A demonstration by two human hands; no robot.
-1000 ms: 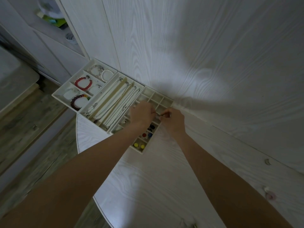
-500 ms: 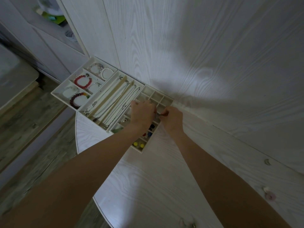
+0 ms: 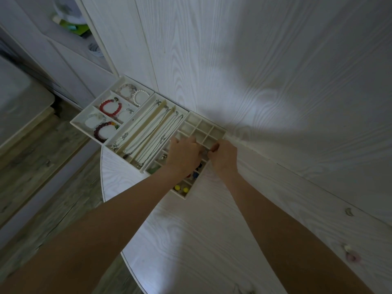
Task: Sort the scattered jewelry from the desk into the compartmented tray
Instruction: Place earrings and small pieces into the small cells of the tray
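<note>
Head view: the tray sits at the far left corner of the white desk, against the wall. It has three sections. The left section holds bracelets: a red one, a dark beaded one, a pearl one and some pale ones. The middle section has long slots where thin chains lie stretched out. The right section is a grid of small cells; the far cells look bare, and the nearest cell holds two yellow beads, with blue and red beads in cells just beyond it.

Both hands meet over the grid. The left hand lies palm down across the middle cells, its fingers curled downward; its fingertips are hidden, so I cannot tell whether they hold anything. The right hand is at the grid's right edge, fingers curled, with thumb and forefinger pinching a small dark-tipped piece just above the cells. The two hands are touching or nearly so at the fingertips, and a small greyish bit shows between them, too small to identify.

On the desk's right side, well apart from the tray, lie a small pale curved piece and a pinkish piece. Another small item shows at the bottom edge, mostly cut off.
</note>
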